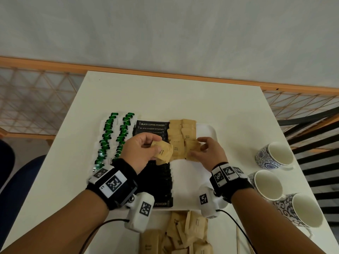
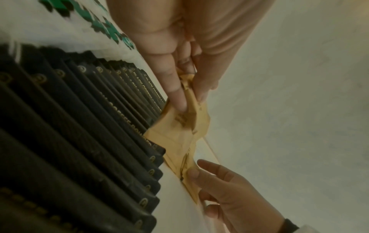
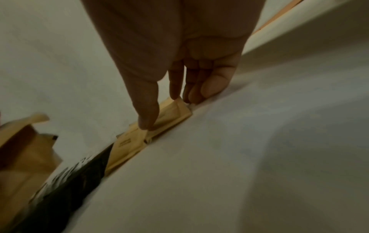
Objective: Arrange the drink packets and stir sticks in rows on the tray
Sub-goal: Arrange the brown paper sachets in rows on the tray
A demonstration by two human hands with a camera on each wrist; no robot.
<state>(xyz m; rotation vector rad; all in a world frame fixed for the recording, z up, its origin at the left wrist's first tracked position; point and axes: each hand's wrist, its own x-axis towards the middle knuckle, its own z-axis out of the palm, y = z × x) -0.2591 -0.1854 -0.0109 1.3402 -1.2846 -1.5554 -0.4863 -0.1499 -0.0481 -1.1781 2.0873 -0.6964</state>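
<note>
Broadly, a white table (image 1: 165,92) carried a white tray (image 1: 207,129) at its middle, and on that tray the drink packets lay in overlapping rows running away from the person: two rows of green-and-white packets (image 1: 110,138) on the left, a long row of black coffee powder sticks (image 1: 152,124) in the middle, and two rows of brown sugar packets (image 1: 180,132) to the right of them. Three patterned cups (image 1: 275,154) lay on their sides near the table's right edge. At the near edge sat a loose pile of brown packets (image 1: 179,237), with thin wooden stir sticks (image 1: 238,241) just to its right on the bare table. The left hand (image 1: 141,153) hovered over the black row, its thumb and fingers curled round a small bunch of brown sugar packets (image 1: 163,153), held just beside the near end of the brown rows. The right hand (image 1: 209,153) reached down to the right-hand brown row, thumb and bent fingertips (image 3: 175,88) pinching the edges of the nearest packet (image 3: 171,115) lying there on the tray.
</note>
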